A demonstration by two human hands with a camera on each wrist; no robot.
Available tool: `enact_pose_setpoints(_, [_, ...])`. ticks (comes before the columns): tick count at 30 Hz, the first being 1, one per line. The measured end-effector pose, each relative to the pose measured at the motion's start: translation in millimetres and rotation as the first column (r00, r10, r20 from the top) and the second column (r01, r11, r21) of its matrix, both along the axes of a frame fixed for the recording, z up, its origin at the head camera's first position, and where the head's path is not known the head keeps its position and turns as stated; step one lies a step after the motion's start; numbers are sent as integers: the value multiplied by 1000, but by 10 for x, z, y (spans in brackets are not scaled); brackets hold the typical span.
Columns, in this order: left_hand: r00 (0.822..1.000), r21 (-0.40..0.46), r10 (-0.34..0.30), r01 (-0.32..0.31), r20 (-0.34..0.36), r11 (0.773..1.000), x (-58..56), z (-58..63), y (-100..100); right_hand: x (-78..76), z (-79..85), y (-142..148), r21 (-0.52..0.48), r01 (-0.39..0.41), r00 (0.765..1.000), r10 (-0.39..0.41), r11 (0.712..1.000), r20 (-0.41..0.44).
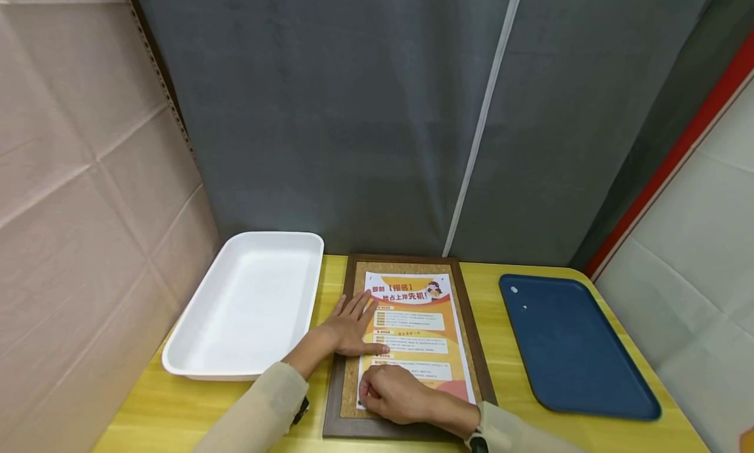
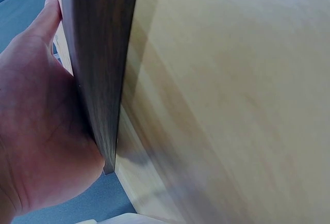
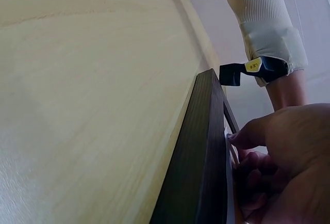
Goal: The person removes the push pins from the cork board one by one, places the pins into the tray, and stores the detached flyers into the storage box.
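A printed orange-and-white poster (image 1: 438, 319) lies on a cork board (image 1: 466, 322) with a dark wooden frame (image 1: 471, 309). My left hand (image 1: 350, 328) is spread flat over the poster's left side, its heel on the frame's left edge. Lower down, my right hand (image 1: 396, 393) has curled fingers, with the thumb (image 3: 240, 137) at the poster's bottom-left corner. I cannot tell whether something small is under that thumb. Tiny marks show at the poster's top corners.
Left of the board stands a deep white tray (image 1: 253, 302). On the right is a flat blue tray (image 1: 583, 348) with two small pale pieces (image 1: 514, 289) near its far-left corner. A grey curtain (image 1: 353, 126) hangs behind the yellow wood-grain table (image 1: 506, 387).
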State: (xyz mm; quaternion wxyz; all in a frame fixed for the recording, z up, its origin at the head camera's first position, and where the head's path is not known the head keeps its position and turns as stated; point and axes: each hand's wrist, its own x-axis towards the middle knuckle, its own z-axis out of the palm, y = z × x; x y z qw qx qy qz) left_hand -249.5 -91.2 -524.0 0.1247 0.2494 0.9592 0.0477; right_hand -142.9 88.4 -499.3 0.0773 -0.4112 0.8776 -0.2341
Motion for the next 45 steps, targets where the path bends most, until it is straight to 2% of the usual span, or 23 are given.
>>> enact_pose_setpoints(7, [1000,-5,-2,2,11,1000,85,135,19,-7,0,12,1,-10,1000,10,1000,15])
enact_pose_setpoints(18, [1000,0,-14,14,-3,1000,-41,-62,-9,-34,2,25,17,-20,999,19,1000,35])
enact_pose_setpoints(22, [1000,-2,-12,12,-1,1000,-49,-75,-4,-35,0,27,11,-25,999,24,1000,42])
enact_pose_setpoints(31, [1000,0,-12,12,0,1000,-34,-53,-14,-12,20,32,-48,-85,994,88,995,69])
enact_pose_setpoints(35, [1000,14,-11,11,4,1000,-34,-46,-23,-29,27,62,-129,-90,977,113,988,183])
enact_pose_setpoints(41, [1000,23,-16,15,8,1000,-36,-41,-22,-55,13,117,-232,-35,920,122,972,373])
enact_pose_setpoints(45, [1000,16,-12,12,7,1000,-40,-42,-16,-78,-3,142,-265,3,892,117,964,437])
